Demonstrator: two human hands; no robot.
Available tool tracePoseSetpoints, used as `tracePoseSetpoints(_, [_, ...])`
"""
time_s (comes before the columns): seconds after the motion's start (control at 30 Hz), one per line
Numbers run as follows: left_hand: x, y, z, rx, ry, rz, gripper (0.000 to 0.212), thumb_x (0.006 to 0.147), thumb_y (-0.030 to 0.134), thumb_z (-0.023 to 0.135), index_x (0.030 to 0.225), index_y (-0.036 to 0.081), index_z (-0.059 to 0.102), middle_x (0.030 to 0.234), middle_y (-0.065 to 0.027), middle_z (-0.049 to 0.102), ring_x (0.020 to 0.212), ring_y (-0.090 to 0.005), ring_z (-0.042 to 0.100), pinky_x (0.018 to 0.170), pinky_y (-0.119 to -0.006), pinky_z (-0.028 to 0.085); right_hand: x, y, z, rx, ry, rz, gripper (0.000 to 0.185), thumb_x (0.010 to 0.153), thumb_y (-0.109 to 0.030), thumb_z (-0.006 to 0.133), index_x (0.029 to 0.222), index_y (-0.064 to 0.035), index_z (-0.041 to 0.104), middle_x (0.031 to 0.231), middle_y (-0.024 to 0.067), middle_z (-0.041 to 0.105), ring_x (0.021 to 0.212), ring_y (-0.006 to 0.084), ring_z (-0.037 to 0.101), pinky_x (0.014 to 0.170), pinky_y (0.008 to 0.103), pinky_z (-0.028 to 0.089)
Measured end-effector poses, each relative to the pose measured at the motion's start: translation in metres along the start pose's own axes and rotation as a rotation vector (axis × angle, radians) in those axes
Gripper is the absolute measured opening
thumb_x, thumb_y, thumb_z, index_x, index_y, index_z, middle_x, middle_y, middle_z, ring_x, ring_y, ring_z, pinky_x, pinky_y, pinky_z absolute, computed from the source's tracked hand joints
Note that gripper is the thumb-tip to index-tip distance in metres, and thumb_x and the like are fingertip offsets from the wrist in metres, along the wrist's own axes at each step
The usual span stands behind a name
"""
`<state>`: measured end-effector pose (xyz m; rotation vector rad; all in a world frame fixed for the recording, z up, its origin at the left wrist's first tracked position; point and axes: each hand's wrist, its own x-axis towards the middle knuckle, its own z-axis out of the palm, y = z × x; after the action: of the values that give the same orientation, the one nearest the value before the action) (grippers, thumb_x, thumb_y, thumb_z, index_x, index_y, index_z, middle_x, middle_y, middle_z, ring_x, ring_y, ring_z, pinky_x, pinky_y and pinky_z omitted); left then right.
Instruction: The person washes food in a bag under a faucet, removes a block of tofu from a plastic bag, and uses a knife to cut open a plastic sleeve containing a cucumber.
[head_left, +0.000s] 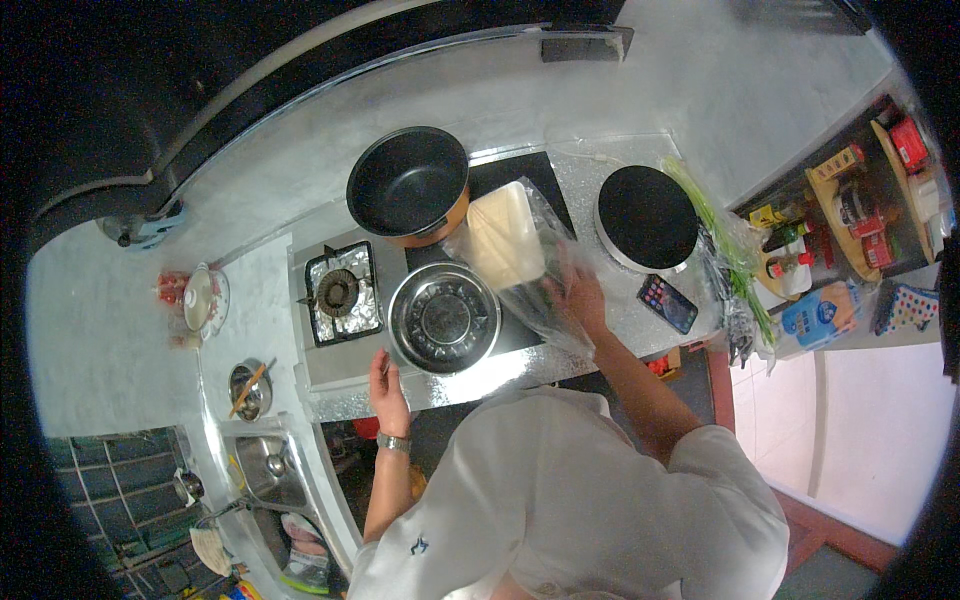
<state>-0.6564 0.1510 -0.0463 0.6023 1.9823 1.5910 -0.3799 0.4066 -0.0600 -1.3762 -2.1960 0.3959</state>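
Note:
My right hand (581, 296) is on a clear plastic bag (551, 315), its fingers partly hidden by the film. Inside or under the bag lies a pale block of food in a white tray (506, 236), over the black cooktop. My left hand (388, 386), with a metal-banded watch at the wrist, is raised at the counter's front edge, beside a round stainless steel bowl (444, 318); it seems to hold nothing. Behind the bowl stands a deep black-lined pot (409, 184) with a copper-coloured outside.
A gas burner (339, 294) is left of the bowl. To the right are a round black-topped hot plate (647, 217), a smartphone (667, 304) and green onions (742, 277). A small bowl with chopsticks (250, 394) stands near the sink (274, 469). Condiment shelves (840, 217) are far right.

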Motion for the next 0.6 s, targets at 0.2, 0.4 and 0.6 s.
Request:
tracePoseSetpoints(0.2, [-0.002, -0.006, 0.004, -0.021, -0.111, -0.249, 0.049, 0.098, 0.027, 0.054, 0.141, 0.006, 0.04, 0.117, -0.0064, 0.058, 0.098, -0.0162, 0.059, 0.08, -0.032, 0.051, 0.023, -0.037, -0.005, -0.019, 0.029, -0.05, 0.037, 0.092, -0.038, 0.054, 0.103, -0.0031, 0.063, 0.098, 0.0194, 0.062, 0.095, 0.0391, 0.058, 0.08, 0.0489, 0.046])
tracePoseSetpoints(0.4, [0.0, 0.003, 0.019, -0.019, -0.135, -0.275, 0.05, 0.098, 0.026, 0.055, 0.142, 0.006, 0.04, 0.115, -0.0064, 0.059, 0.095, -0.016, 0.06, 0.073, -0.031, 0.052, 0.03, -0.032, 0.001, 0.144, -0.076, 0.172, 0.039, 0.089, -0.043, 0.057, 0.088, -0.0065, 0.069, 0.089, 0.0189, 0.063, 0.082, 0.0389, 0.06, 0.077, 0.0511, 0.048])
tracePoseSetpoints(0.6, [0.0, -0.022, 0.008, -0.097, -0.12, -0.275, 0.053, 0.097, 0.022, 0.055, 0.145, 0.008, 0.035, 0.109, -0.0066, 0.058, 0.085, -0.0152, 0.059, 0.065, -0.029, 0.051, 0.037, -0.08, -0.017, 0.216, -0.177, 0.2, 0.048, 0.091, -0.035, 0.055, 0.131, -0.0077, 0.054, 0.103, 0.0183, 0.064, 0.093, 0.0361, 0.061, 0.088, 0.0467, 0.047])
